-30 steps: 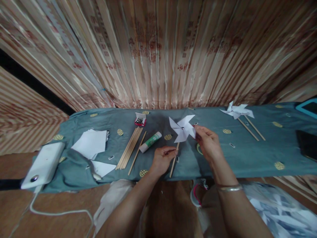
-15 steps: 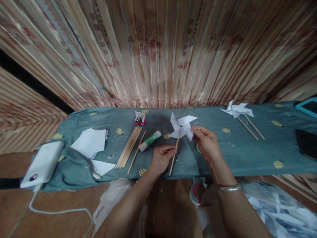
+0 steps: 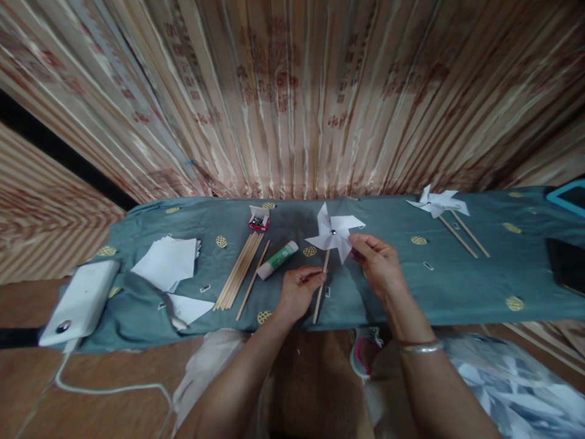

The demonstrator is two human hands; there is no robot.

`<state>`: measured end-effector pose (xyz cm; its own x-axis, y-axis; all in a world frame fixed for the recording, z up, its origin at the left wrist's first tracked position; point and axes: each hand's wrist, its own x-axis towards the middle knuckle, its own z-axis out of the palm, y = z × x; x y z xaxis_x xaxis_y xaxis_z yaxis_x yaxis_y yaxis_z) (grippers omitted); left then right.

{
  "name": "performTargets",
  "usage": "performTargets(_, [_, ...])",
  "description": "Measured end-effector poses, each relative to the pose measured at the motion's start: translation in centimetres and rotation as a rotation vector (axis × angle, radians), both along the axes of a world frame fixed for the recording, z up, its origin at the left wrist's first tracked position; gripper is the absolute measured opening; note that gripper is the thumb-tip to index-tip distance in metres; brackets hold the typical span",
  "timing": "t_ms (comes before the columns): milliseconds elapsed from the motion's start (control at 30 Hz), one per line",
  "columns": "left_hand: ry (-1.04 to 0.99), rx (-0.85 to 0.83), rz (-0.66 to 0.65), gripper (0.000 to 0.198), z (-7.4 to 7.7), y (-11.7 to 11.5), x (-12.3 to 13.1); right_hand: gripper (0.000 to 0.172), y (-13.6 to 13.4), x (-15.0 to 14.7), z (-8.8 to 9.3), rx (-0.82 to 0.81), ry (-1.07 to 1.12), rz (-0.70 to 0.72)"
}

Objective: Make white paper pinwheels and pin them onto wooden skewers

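Observation:
A white paper pinwheel [image 3: 335, 233] with a metal pin at its centre stands on a thin wooden stick [image 3: 321, 285] above the blue-grey cloth. My left hand [image 3: 298, 292] is closed around the stick near its lower half. My right hand [image 3: 377, 263] pinches the lower right blade of the pinwheel with its fingertips. A silver bangle sits on my right wrist.
On the cloth-covered table [image 3: 457, 286] lie a bundle of wooden sticks [image 3: 241, 268], a glue stick [image 3: 276, 260], a small pin box [image 3: 258, 219], white paper squares [image 3: 167, 263], finished pinwheels [image 3: 439, 204] at right, a white device [image 3: 80, 302] at left and a dark phone [image 3: 567, 263].
The pinwheel's blades have turned under my right fingers, and pinwheel and right hand have shifted slightly left and up. My left hand has stayed on the stick.

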<state>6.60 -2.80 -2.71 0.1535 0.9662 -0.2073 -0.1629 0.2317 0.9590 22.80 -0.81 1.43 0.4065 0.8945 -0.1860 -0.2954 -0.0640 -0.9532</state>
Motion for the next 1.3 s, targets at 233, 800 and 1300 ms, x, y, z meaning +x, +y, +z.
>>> performTargets(233, [-0.047,-0.006,0.028,0.015,0.0,0.1,0.1,0.036,-0.1,-0.5,0.1,-0.012,0.040,0.013])
performTargets(800, [0.024,0.027,0.032,0.015,-0.5,0.2,0.1,0.040,-0.1,-1.2,-0.2,-0.037,0.115,0.099])
performTargets(1300, [-0.005,0.014,0.024,0.020,0.1,0.1,0.0,0.035,-0.3,-2.0,0.0,-0.012,0.097,0.101])
